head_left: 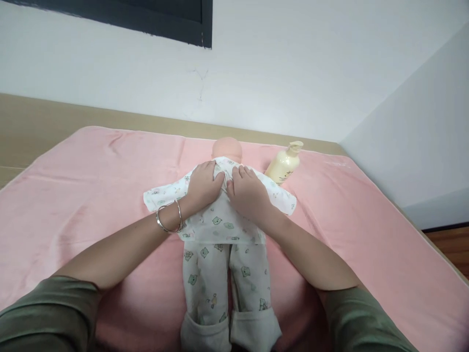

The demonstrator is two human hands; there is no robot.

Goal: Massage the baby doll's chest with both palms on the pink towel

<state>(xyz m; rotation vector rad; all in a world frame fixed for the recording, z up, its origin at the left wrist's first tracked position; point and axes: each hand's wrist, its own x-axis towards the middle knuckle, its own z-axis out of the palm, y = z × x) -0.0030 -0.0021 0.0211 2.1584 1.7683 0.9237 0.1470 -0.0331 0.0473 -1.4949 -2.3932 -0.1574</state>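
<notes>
A baby doll (227,149) lies stretched out, its bald head away from me and no facial features showing. It wears a white printed top (223,227) and matching trousers (208,278) with turned-up cuffs. My left hand (205,183), a silver bangle at its wrist, rests flat on the upper left of the doll's torso. Beside it, my right hand (249,191) lies on the upper right, fingers spread over the cloth. The two thumbs nearly meet at the middle, where the fabric is wrinkled. Neither hand holds anything that I can see.
A cream pump bottle (284,164) leans at the doll's upper right. Under everything spreads a pink blanket (120,195) on a wooden surface (36,122). A white wall (293,68) rises behind, with a dark frame (176,24) at upper left.
</notes>
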